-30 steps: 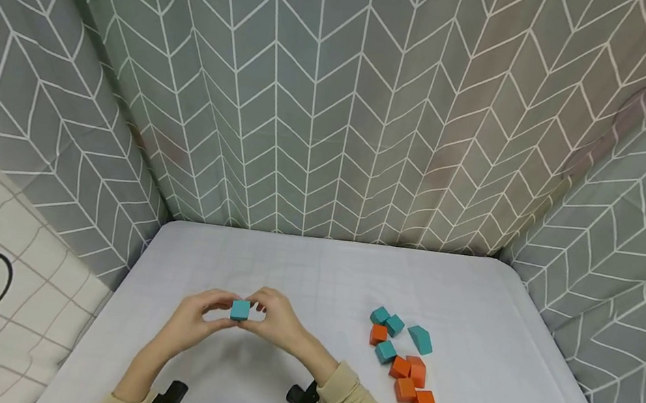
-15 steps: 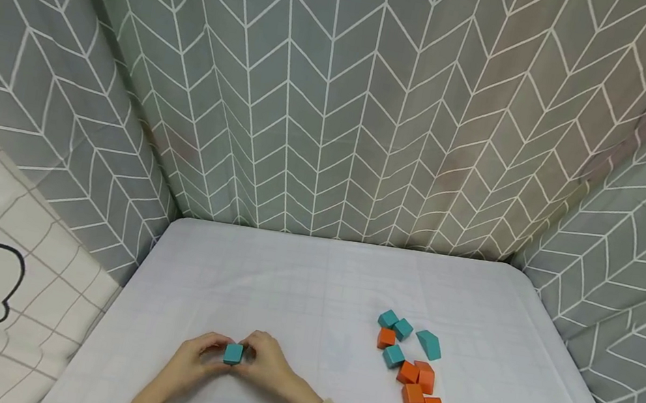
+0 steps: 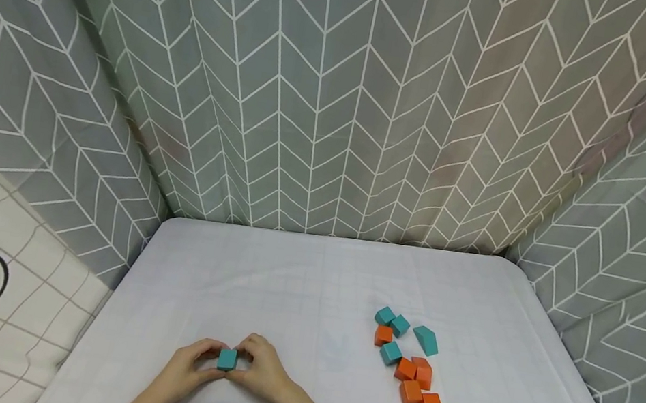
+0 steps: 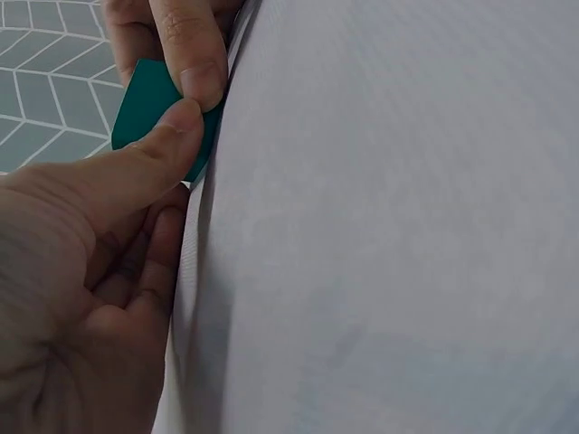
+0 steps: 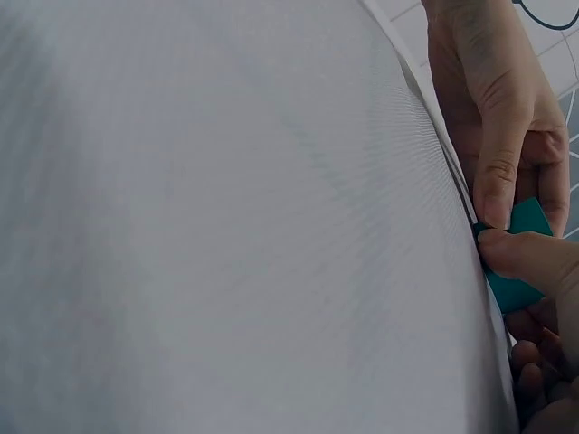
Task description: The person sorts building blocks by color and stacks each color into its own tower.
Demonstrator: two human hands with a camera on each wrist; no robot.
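Note:
A teal cube-shaped block (image 3: pixel 227 359) is pinched between both hands at the front left of the table. My left hand (image 3: pixel 183 369) grips it from the left with thumb and fingers. From the opposite side my right hand (image 3: pixel 267 371) pinches the same block. In the left wrist view the teal block (image 4: pixel 145 101) is right at the white cloth, thumb tips meeting over its near face. The right wrist view also has the teal block (image 5: pixel 516 291) low against the cloth, partly covered by the fingers.
To the right on the white table (image 3: pixel 311 282) lies a loose group of blocks: several orange cubes (image 3: pixel 411 392), several teal cubes (image 3: pixel 391 353) and a teal wedge-like block (image 3: pixel 426 340). A grey patterned curtain (image 3: pixel 336 107) stands behind and at both sides.
Both hands have come down toward the table's front with the teal block, from raised to close over the cloth. Over the last half second they barely move. The other blocks stay put.

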